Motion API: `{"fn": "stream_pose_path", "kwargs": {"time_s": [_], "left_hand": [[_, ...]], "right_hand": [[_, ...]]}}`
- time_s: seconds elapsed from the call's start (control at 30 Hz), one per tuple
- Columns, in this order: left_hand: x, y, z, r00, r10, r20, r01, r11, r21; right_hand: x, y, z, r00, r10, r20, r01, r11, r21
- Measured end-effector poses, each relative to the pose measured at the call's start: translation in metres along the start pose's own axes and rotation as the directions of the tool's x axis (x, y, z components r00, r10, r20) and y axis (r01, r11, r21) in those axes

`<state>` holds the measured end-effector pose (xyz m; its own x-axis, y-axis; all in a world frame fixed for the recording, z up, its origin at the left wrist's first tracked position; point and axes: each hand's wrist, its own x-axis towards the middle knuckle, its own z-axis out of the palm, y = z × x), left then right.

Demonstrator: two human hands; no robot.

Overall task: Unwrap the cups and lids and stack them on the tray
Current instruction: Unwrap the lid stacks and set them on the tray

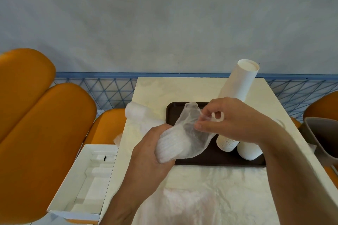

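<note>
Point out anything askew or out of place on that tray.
The tall stack of white paper cups leans steeply over the dark brown tray instead of standing upright, so it may topple. A shorter white cup stack stands beside its base.

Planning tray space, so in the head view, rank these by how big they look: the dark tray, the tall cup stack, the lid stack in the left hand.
1. Dark tray, largest though partly covered.
2. Tall cup stack.
3. Lid stack, smallest; it sits nearer the camera, so the gap with the cup stack is unsure.
</note>
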<state>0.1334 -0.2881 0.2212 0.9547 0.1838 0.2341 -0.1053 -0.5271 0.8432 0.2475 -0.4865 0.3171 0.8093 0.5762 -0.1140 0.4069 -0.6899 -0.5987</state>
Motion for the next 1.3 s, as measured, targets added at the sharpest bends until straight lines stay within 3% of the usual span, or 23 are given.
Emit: {"fn": "stream_pose_path", "kwargs": {"time_s": [0.07, 0.1, 0.2, 0.27, 0.33, 0.43, 0.5, 0.53, 0.6, 0.63, 0.7, 0.73, 0.87, 0.97, 1.13, 1.23, 1.3], "left_hand": [[0.000, -0.001, 0.000, 0.999, -0.041, -0.029, 0.042, 0.999, 0.026], [0.001, -0.002, -0.001, 0.998, -0.061, -0.033, 0.062, 0.997, 0.045], [-0.001, -0.003, -0.004, 0.997, -0.077, -0.023, 0.079, 0.993, 0.088], [0.000, -0.002, -0.004, 0.997, -0.075, -0.010, 0.076, 0.994, 0.084], [0.000, -0.003, -0.001, 0.997, -0.080, -0.002, 0.080, 0.993, 0.084], [-0.003, 0.001, -0.007, 0.996, -0.064, 0.067, 0.059, 0.996, 0.074], [0.003, 0.003, -0.003, 0.995, -0.035, 0.093, 0.026, 0.995, 0.097], [-0.007, -0.006, -0.005, 0.978, -0.032, 0.207, 0.022, 0.998, 0.051], [-0.014, -0.025, -0.008, 0.990, -0.112, 0.088, 0.086, 0.962, 0.258], [-0.014, -0.027, -0.004, 0.985, -0.165, 0.044, 0.152, 0.965, 0.212], [-0.008, -0.010, -0.003, 0.997, -0.055, 0.056, 0.050, 0.995, 0.087], [-0.001, 0.000, 0.000, 0.993, -0.115, 0.027, 0.112, 0.987, 0.114], [-0.002, 0.006, -0.009, 0.997, -0.059, 0.042, 0.061, 0.998, -0.030], [0.000, 0.015, -0.006, 0.995, -0.087, 0.052, 0.092, 0.989, -0.112], [-0.004, 0.026, -0.003, 0.980, -0.121, 0.156, 0.149, 0.972, -0.183], [-0.004, 0.036, -0.006, 0.965, -0.022, 0.261, 0.054, 0.991, -0.118], [-0.004, 0.041, -0.010, 0.940, 0.048, 0.337, -0.034, 0.998, -0.048]], "right_hand": [[0.000, 0.001, 0.000, 0.997, -0.071, -0.035, 0.073, 0.995, 0.068], [-0.001, 0.002, -0.002, 0.994, -0.106, -0.041, 0.112, 0.975, 0.191], [-0.009, 0.001, -0.008, 0.972, -0.235, 0.008, 0.185, 0.788, 0.587], [-0.008, 0.005, -0.011, 0.972, -0.231, 0.038, 0.153, 0.754, 0.639], [0.000, 0.013, -0.013, 0.986, -0.163, 0.038, 0.115, 0.825, 0.553], [0.011, 0.014, -0.012, 0.996, -0.090, 0.001, 0.088, 0.975, 0.203], [0.014, 0.009, -0.010, 0.988, -0.150, -0.047, 0.153, 0.985, 0.081], [0.014, 0.005, -0.008, 0.978, -0.199, -0.062, 0.202, 0.978, 0.047], [0.012, -0.004, -0.005, 0.972, -0.235, -0.028, 0.236, 0.970, 0.054], [0.010, -0.007, -0.003, 0.974, -0.227, 0.005, 0.226, 0.969, 0.099], [0.007, -0.010, 0.002, 0.972, -0.226, 0.065, 0.212, 0.962, 0.173], [0.006, -0.010, 0.005, 0.964, -0.249, 0.097, 0.230, 0.957, 0.175], [0.004, -0.008, 0.012, 0.926, -0.243, 0.288, 0.193, 0.962, 0.192], [0.003, -0.011, 0.018, 0.906, -0.252, 0.339, 0.218, 0.966, 0.136], [0.006, -0.028, 0.023, 0.901, -0.319, 0.295, 0.338, 0.941, -0.012], [0.007, -0.031, 0.023, 0.904, -0.263, 0.338, 0.316, 0.943, -0.109], [0.007, -0.030, 0.023, 0.902, -0.244, 0.357, 0.279, 0.959, -0.049]]}}
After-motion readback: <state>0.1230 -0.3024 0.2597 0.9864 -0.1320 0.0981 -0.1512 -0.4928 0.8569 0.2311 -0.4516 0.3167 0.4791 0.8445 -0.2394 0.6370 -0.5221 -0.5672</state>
